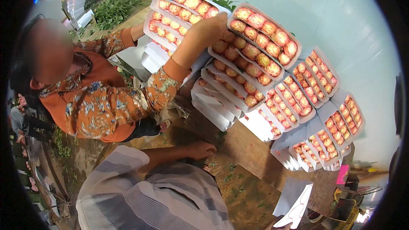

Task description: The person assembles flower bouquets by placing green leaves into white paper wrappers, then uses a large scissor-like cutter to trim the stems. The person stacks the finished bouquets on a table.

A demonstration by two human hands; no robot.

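My left hand hangs over the floor before my striped shirt, its fingers curled and nothing visible in them. At the bottom edge, my right hand, mostly cut off, grips a white paper sheet with oval outlines. A plain grey sheet lies against it. Ahead, wrapped bunches of pink-and-cream roses stand stacked in rows, their blooms layered between white card. A co-worker's hand touches the top of a rose bunch at the upper left of the stack.
The co-worker, in an orange floral top, stands close at my left. Leafy green stems lie on a table behind. The brown tabletop extends below the stack. A pink card is at its right end, near a dark container.
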